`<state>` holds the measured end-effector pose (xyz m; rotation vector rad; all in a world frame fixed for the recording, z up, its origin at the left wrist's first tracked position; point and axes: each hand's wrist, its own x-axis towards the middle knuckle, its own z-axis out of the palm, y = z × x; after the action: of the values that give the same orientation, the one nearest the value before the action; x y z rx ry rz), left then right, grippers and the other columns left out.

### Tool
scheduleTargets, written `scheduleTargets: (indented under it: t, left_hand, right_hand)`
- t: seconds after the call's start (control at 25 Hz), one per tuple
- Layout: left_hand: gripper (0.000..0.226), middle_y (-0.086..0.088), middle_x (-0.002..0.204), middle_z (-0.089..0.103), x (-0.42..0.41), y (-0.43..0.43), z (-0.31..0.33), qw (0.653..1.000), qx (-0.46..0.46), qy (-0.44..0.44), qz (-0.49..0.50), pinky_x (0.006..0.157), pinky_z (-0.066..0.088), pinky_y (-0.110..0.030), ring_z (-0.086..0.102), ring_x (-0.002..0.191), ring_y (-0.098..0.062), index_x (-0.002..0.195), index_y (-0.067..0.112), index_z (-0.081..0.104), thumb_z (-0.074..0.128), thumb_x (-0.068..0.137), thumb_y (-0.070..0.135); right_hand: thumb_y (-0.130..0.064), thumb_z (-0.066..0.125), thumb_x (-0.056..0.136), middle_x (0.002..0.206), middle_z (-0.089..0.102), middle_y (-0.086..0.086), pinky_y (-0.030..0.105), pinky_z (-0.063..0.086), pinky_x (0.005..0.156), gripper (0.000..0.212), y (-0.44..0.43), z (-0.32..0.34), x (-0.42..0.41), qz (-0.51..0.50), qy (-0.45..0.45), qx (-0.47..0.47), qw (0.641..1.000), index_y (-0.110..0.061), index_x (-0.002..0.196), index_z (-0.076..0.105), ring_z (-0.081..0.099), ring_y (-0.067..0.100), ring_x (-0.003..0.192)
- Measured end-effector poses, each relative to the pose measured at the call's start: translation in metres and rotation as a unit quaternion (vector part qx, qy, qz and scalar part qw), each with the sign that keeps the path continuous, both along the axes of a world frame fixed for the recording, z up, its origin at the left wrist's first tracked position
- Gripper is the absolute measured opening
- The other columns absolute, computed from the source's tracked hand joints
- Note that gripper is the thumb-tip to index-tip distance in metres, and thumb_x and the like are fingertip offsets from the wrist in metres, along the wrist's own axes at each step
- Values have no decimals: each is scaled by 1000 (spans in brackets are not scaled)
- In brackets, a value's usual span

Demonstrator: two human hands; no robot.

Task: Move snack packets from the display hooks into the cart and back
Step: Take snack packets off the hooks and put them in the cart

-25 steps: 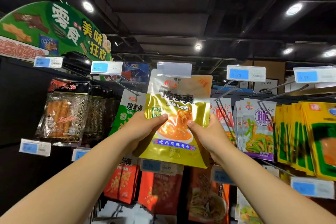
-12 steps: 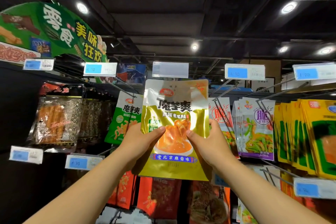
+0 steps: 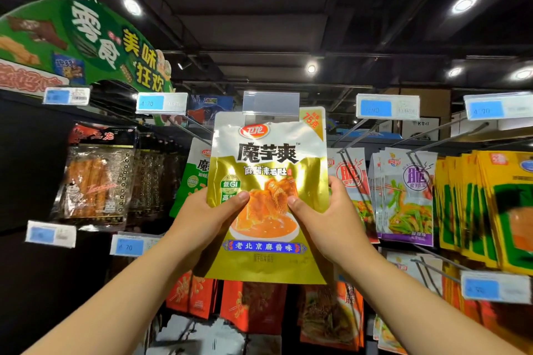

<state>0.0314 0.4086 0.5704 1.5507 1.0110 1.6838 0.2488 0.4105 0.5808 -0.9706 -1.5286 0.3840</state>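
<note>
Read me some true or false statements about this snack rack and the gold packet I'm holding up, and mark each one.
1. The left hand and the right hand both grip the gold packet. True.
2. The tag holder just above the packet shows a blue price label. False: it is blank; the neighbouring holders carry blue labels.
3. The gold packet lies in a cart. False: the hands hold it up in the air; no cart is in view.
4. Purple-banded packets hang to the right of the gold packet. True.
5. The green sign hangs at upper right. False: it is at upper left.
</note>
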Motion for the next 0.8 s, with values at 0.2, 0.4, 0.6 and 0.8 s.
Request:
scheduleTargets:
  t: [0.2,0.4,0.6,0.8]
  left_hand:
    - [38,-5,104,80,-2,-1,4,999,-16,21,19,101,55,-56,77,96,-28,113,21,72,85,83,40]
    - [102,16,148,56,-3,1,-1,995,64,60,46,114,44,-43,60,129,-9,152,59,19,85,75,53]
    - [88,10,143,59,-3,9,1,995,75,46,41,112,48,-47,61,128,-15,150,52,37,86,77,44]
    - [83,20,137,56,0,12,13,993,82,57,56,113,45,-39,57,130,-13,151,47,38,85,83,39]
  right_hand:
    - [-43,77,85,140,58,-2,44,45,108,73,1,-1,-1,3,1,-14,1000,-24,145,40,56,22,129]
    - [-33,79,85,151,48,-4,46,40,114,87,-5,-4,1,11,18,24,1000,-35,153,25,48,19,138]
    - [-29,80,85,155,44,-5,47,39,116,90,-3,2,1,22,3,35,999,-34,156,24,44,18,142]
    - [-24,79,85,152,47,-10,44,41,115,86,2,9,2,23,19,41,999,-33,154,29,47,13,138]
